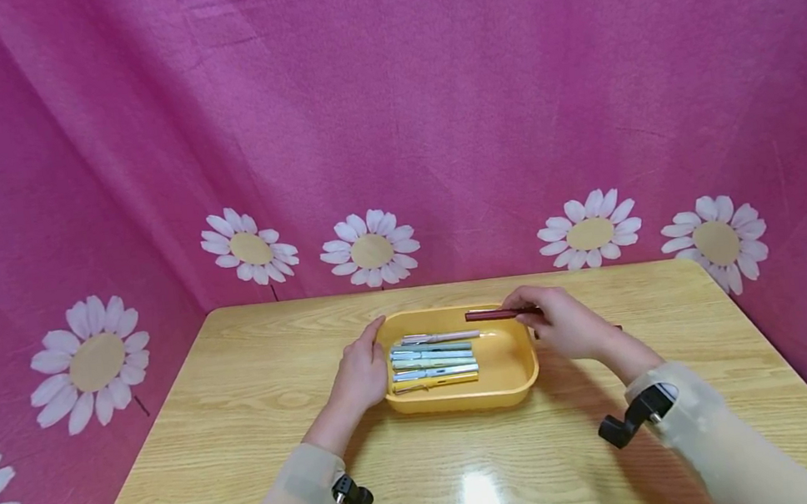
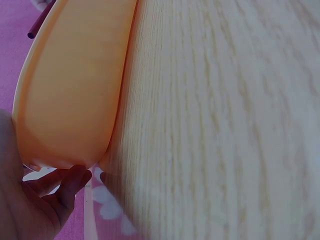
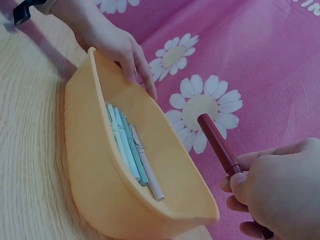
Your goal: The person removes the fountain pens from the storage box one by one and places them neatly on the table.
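Observation:
A yellow plastic bin (image 1: 467,402) stands on the table, and my left hand (image 1: 360,375) grips its left end. In the left wrist view, curled fingers (image 2: 75,182) touch the bin's end wall. My right hand (image 1: 563,321) pinches a dark red pen (image 1: 487,315) above the bin's far right rim. The pen points left, its rear part covered by the fingers. Inside the bin, on the left, several pens lie side by side: a pink pen (image 1: 452,336) at the back, pale green and blue pens (image 1: 439,357) in the middle, a yellow pen (image 1: 442,381) in front.
The wooden table (image 1: 260,438) carries the bin near its back edge. Behind it hangs a magenta cloth (image 1: 432,114) with white flowers. A dark thin end (image 1: 618,327) shows beside the right wrist, the rest hidden by the hand.

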Demonstrator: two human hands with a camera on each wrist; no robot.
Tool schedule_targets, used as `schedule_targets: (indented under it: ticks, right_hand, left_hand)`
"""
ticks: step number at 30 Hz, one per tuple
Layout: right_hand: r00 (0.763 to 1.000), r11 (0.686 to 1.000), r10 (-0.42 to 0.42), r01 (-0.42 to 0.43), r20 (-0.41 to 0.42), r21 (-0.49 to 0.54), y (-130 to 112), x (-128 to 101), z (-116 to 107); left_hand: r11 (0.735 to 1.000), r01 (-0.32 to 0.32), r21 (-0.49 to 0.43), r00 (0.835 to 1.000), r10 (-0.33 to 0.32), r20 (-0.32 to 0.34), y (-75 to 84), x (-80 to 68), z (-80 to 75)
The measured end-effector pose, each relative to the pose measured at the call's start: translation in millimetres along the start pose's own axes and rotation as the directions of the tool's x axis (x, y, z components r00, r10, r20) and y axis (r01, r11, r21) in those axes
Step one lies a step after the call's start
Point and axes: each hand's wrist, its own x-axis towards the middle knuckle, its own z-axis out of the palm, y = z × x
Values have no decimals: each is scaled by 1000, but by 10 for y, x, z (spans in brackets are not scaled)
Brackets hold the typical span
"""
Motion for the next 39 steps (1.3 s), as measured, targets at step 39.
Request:
schedule_targets:
  ticks: [39]
  right_hand:
    - [999,998,12,-14,-33,-56,98,-171,-177]
  left_hand:
    - [1000,13,9,1000,-13,0,15,-18,-17]
